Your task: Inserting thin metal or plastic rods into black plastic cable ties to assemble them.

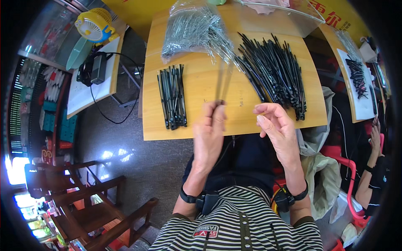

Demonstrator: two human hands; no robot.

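Dark floor (155, 171) with bright reflections (119, 155); wooden chair (83, 217) and white side table (79, 97), left; yellow panel (136, 14) behind.

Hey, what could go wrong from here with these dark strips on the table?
The large dark pile lies loose near the front edge of the table, beside the right hand, so a bump might push strips off.

Silvery pieces at the corner of the plastic bag lie close to that pile and could get mixed in.

The left hand grips blurred thin pieces by one end, so they might slip.
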